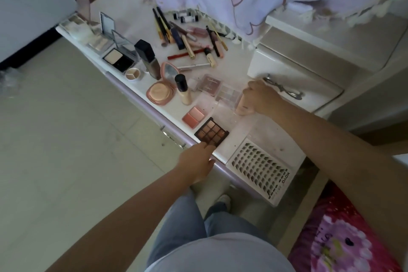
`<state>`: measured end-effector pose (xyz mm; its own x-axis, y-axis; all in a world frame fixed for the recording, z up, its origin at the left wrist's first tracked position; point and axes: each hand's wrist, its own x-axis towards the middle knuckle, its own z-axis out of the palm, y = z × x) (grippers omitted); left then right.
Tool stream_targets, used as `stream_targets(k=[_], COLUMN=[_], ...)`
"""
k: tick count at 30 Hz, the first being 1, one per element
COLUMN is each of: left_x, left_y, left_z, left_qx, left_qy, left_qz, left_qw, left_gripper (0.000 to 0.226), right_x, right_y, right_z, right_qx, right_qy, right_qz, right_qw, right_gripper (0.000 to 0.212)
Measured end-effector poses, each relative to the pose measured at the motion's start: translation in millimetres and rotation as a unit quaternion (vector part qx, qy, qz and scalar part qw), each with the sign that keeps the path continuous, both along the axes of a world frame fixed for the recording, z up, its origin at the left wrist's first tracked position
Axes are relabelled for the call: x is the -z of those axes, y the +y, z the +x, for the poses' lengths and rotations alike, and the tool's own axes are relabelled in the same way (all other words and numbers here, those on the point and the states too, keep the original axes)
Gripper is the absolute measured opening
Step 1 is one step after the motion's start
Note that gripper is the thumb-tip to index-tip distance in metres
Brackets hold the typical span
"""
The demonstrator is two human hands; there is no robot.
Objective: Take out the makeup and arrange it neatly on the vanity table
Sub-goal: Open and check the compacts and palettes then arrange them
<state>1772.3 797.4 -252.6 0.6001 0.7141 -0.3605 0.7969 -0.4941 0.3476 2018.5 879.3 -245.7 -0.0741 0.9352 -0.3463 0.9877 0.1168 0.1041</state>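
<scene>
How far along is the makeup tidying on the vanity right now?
Mostly out, partly tidy. Compacts and the dark foundation bottle already sit along the front edge of the vanity table. In hand: the left hand touches the brown eyeshadow palette, and the right hand grips a peach tube. Left: the pencils and lip glosses lie jumbled at the back.
</scene>
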Motion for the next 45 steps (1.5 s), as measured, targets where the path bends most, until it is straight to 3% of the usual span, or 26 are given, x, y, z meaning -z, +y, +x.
stream_targets(k=[7, 11, 16, 24, 29, 35, 45], left_x=[-10, -10, -7, 13, 24, 27, 23], left_y=[19, 22, 24, -1, -5, -6, 4], left_z=[-11, -6, 2, 38, 50, 61, 58], left_qx=[-0.032, -0.027, -0.029, 0.118, 0.018, 0.014, 0.066], left_qy=[-0.013, -0.028, -0.063, -0.019, -0.002, 0.007, 0.053], left_qz=[0.034, 0.027, 0.025, -0.007, -0.01, 0.011, 0.036], left_qw=[0.999, 0.999, 0.997, 0.993, 1.0, 1.0, 0.996], left_gripper=[0.036, 0.035, 0.031, 0.034, 0.026, 0.025, 0.02], right_x=[2, -1, -15, -53, -48, -34, -36], right_y=[12, 9, -3, -40, -95, -147, -176], right_z=[4, 13, 22, 46, 67, 72, 58], right_qx=[-0.107, -0.157, -0.176, -0.035, 0.112, 0.244, 0.274], right_qy=[-0.118, -0.123, -0.105, 0.001, 0.12, 0.214, 0.296], right_qz=[0.024, 0.026, 0.007, 0.038, 0.076, 0.097, 0.098], right_qw=[0.987, 0.979, 0.979, 0.999, 0.983, 0.941, 0.91], right_gripper=[0.028, 0.026, 0.041, 0.055, 0.054, 0.047, 0.04])
